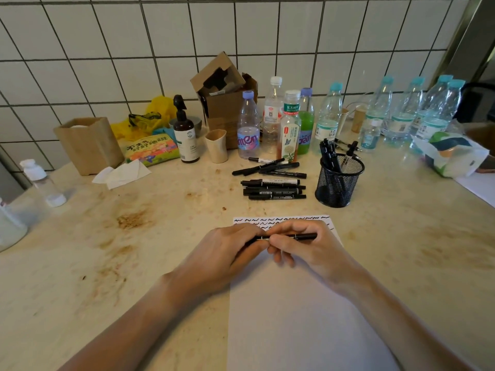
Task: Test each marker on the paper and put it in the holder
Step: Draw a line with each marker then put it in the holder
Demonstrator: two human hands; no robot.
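A black marker [304,236] lies level between both hands above the top of a white paper [294,311]. My left hand [227,247] grips its left end and my right hand [305,245] grips its middle, fingers curled round it. Black squiggles run in rows along the paper's top edge. Several loose black markers [273,187] lie in a pile beyond the paper. To their right stands a black mesh holder [338,183] with several markers upright in it.
Plastic bottles [284,124] line the back by the tiled wall. A cardboard box [225,95], a brown pump bottle [184,135], a beige cup [216,145] and a tan container [88,144] stand at the back left. A white bag [452,156] sits far right.
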